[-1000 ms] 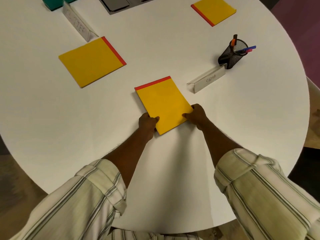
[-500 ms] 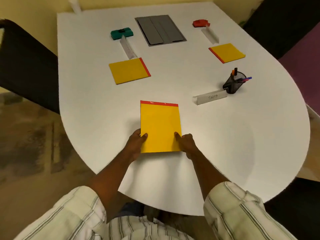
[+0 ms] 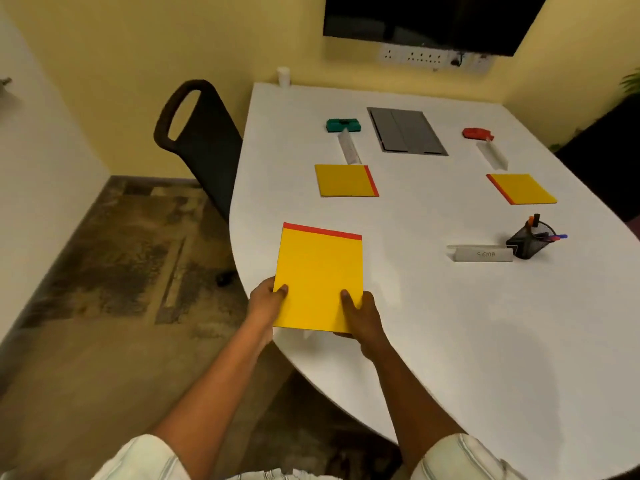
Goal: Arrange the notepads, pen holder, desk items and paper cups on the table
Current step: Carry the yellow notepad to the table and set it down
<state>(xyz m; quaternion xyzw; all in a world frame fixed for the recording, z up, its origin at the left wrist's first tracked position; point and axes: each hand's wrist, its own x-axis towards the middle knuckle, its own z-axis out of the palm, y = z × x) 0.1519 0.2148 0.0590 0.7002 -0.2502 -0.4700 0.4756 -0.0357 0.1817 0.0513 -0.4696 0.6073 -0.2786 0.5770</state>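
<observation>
A yellow notepad with a red top strip (image 3: 320, 275) is held near the left edge of the white table (image 3: 450, 323), its near end past the table's rim. My left hand (image 3: 266, 303) grips its near left corner, thumb on top. My right hand (image 3: 360, 317) grips its near right corner. Two more yellow notepads lie further back, one (image 3: 344, 180) at the middle left and one (image 3: 521, 188) at the right. A black mesh pen holder (image 3: 528, 240) with pens stands at the right. A white paper cup (image 3: 283, 76) sits at the far left corner.
A name plate reading SIGMA (image 3: 483, 253) stands beside the pen holder; two other name plates (image 3: 348, 150) (image 3: 491, 154) lie further back. A green item (image 3: 343, 125), a red item (image 3: 476, 133) and a grey panel (image 3: 405, 130) sit at the far end. A black chair (image 3: 197, 133) stands left.
Both hands have carried the notepad leftward toward the table's left edge and squared it up. The view has pulled back and turned left, showing the chair, floor and wall.
</observation>
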